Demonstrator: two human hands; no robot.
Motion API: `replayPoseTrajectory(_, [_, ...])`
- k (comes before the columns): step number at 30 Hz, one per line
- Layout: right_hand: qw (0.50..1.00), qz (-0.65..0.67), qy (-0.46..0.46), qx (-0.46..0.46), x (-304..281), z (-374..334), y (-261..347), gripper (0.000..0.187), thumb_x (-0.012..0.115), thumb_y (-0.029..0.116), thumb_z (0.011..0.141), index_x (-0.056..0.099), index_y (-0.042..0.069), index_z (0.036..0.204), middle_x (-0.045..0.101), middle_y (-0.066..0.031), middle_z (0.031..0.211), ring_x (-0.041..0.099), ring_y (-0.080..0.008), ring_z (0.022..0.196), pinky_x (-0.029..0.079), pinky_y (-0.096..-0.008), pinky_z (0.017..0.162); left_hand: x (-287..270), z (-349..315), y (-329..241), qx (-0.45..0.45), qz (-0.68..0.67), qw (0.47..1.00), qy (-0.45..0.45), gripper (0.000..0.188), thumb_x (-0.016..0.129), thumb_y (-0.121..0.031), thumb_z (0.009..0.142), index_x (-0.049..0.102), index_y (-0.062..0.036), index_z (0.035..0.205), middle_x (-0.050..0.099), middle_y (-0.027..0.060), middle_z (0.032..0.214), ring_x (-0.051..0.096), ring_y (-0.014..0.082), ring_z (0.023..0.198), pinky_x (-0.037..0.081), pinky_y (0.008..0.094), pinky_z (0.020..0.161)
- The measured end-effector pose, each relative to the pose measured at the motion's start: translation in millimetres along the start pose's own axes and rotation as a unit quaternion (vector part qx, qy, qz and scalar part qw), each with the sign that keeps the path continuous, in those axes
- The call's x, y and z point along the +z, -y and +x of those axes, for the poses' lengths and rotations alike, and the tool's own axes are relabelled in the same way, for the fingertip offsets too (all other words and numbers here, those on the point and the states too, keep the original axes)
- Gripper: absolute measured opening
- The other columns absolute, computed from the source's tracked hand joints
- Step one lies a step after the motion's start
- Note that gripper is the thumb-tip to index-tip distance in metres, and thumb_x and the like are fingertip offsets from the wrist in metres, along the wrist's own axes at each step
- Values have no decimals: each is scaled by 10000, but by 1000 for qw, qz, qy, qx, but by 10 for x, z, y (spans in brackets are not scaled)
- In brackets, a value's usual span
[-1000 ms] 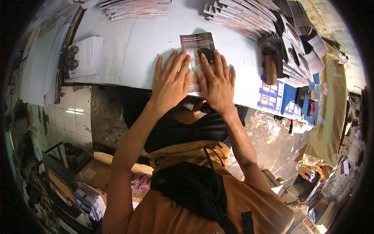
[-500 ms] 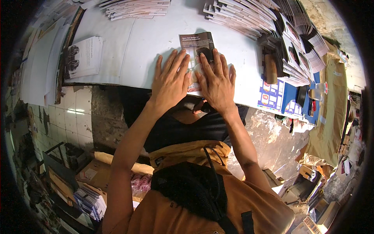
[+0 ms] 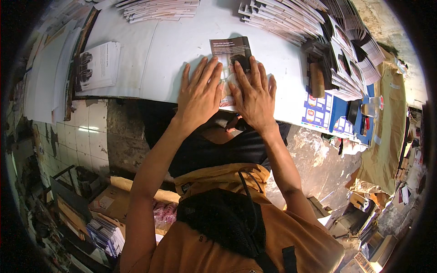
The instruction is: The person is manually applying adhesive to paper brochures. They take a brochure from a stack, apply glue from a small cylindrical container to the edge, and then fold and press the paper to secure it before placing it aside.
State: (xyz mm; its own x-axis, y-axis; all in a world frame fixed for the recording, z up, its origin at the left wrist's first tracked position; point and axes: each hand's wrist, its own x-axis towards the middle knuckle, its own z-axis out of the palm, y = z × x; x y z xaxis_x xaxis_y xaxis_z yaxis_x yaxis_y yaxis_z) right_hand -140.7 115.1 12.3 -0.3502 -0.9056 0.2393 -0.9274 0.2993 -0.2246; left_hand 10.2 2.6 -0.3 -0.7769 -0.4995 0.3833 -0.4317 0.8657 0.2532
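Near the front edge of the white table (image 3: 161, 54), I see the printed leaflet (image 3: 231, 49) partly under the left hand (image 3: 199, 93) and right hand (image 3: 254, 96), spread flat, apart, gripping nothing; uneven pressing could, I think, skew or crease it.

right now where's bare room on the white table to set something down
The white tabletop is bare between the left hand and the white printed sheets at its left edge, and between the right hand and the brown cylindrical roll. Crowded: far right, under fanned stacks of pale printed leaflets.
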Motion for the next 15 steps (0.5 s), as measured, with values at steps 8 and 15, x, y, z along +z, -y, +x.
replayPoseTrajectory(8, [1000,2,3,3,-10,3,5,547,516,434,1033,497,214,1533,316,-179,1655,330,-405,1502,233,-656,1181,-6,4,-5,0,-1,1000,0,472,551,-258,1005,573,-21,1412,481,105,1534,423,294,1448,242,588,1227])
replayPoseTrajectory(15, [1000,1,1,2,-2,4,1,547,525,434,1030,500,216,1531,328,-177,1648,336,-403,1498,245,-663,1172,13,-3,4,-1,2,1000,-1,473,548,-265,1009,576,-23,1414,484,105,1533,425,287,1449,245,587,1226])
